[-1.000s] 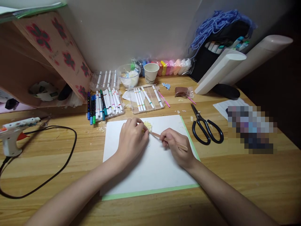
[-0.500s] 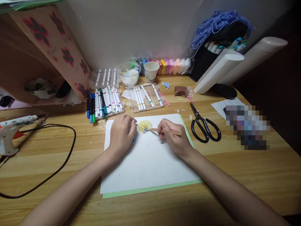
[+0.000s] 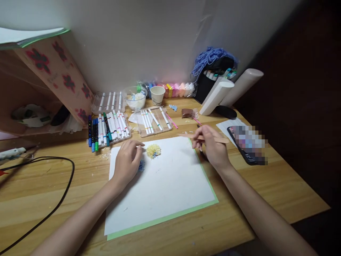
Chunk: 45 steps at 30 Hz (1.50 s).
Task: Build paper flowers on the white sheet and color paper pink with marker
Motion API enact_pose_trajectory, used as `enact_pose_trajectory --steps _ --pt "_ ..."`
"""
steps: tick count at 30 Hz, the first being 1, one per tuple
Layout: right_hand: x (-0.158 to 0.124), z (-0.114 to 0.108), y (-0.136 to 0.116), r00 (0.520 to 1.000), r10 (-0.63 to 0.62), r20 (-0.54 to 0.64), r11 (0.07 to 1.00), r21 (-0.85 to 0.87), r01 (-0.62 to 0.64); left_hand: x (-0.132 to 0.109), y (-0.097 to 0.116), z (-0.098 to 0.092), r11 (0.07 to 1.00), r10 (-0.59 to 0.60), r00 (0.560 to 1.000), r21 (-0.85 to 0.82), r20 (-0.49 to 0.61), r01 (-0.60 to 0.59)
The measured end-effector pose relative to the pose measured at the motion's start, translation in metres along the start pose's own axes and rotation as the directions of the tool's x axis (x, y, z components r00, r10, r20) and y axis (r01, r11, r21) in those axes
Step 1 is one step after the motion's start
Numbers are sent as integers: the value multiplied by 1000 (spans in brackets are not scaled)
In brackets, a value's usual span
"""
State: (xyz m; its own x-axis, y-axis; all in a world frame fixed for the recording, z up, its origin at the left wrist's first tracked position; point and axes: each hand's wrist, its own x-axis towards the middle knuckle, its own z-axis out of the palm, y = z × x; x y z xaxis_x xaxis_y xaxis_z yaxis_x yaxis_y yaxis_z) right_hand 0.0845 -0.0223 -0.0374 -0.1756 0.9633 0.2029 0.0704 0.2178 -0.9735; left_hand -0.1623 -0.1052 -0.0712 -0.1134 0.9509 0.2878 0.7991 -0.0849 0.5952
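Note:
A sheet of white paper (image 3: pixel 160 199) lies on a green-edged sheet on the table. My left hand (image 3: pixel 126 160) rests on its left part, fingers loosely bent and apart, holding nothing. Just right of its fingertips sits a small heap of yellow shavings (image 3: pixel 153 150) with a few blue bits. Blue shavings (image 3: pixel 141 165) show partly beside the thumb. My right hand (image 3: pixel 210 145) is closed round a flat wooden stick (image 3: pixel 220 140), raised over the paper's upper right edge, its thin end pointing left. Behind that hand the scissors are almost wholly hidden.
Markers (image 3: pixel 113 124) and a clear pen case (image 3: pixel 153 122) lie behind the paper. A clear bowl (image 3: pixel 135 99), a paper cup (image 3: pixel 157 95) and a brown packet (image 3: pixel 188 113) stand farther back. A phone (image 3: pixel 246 145) is at right; a black cable (image 3: pixel 71 177) curls at left.
My right hand has lifted the wooden stick away from the yellow heap, moving right over the scissors. My left hand stays on the paper. The camera view has shifted.

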Motion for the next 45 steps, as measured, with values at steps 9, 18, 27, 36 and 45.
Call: enact_pose_trajectory --steps 9,18,27,36,45 --pt "-2 -46 40 986 -20 -164 999 34 26 2 3 -7 978 167 919 62 357 -202" --pt "8 -71 30 926 -55 -374 998 14 64 53 70 23 962 250 913 19 323 -271" --pt "13 -87 30 884 -69 -462 997 1 78 126 135 122 934 249 837 108 487 -341" --pt "12 -89 25 891 -61 -451 998 -31 53 143 167 149 933 135 848 224 513 -283" --pt "13 -93 23 865 -65 -497 997 -3 73 147 165 149 936 169 811 166 560 -311"
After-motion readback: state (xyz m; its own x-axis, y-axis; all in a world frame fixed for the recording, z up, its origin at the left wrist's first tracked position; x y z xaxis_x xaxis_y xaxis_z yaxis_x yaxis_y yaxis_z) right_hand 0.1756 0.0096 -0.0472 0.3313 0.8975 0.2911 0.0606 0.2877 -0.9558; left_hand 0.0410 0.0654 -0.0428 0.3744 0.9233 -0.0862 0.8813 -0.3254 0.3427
